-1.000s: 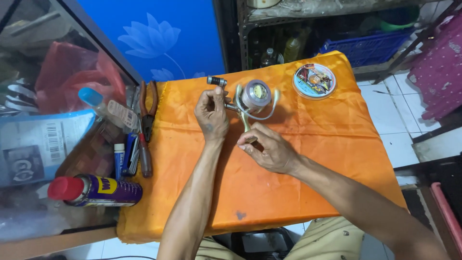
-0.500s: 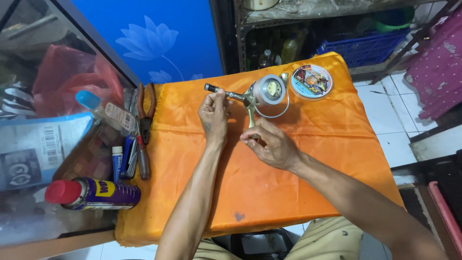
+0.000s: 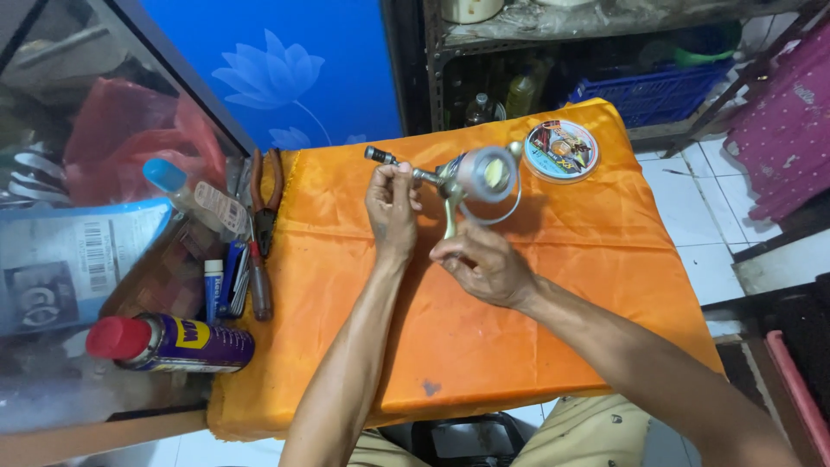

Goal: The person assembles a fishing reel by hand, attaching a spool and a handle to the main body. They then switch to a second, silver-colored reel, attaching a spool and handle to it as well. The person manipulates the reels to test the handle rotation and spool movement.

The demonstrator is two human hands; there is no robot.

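Observation:
A silver spinning fishing reel point(image 3: 481, 175) is held above an orange cloth point(image 3: 553, 285) that covers a small table. My left hand point(image 3: 393, 210) pinches the reel's crank arm, with the black handle knob point(image 3: 378, 156) sticking out beyond my fingers. My right hand point(image 3: 484, 264) grips the reel's foot stem from below. The spool faces the camera and the wire bail loops round it. A round spool of fishing line point(image 3: 561, 150) with a colourful label lies on the cloth just right of the reel.
Along the cloth's left edge lie red-handled pliers point(image 3: 264, 192), a screwdriver point(image 3: 258, 281) and small tubes. A spray can with a red cap point(image 3: 169, 342) lies on a glass case at the left. A metal shelf point(image 3: 553, 52) with bottles and a blue crate stands behind.
The reel has been turned and lifted towards the far side of the table, and its handle now points left. Both hands have kept their hold.

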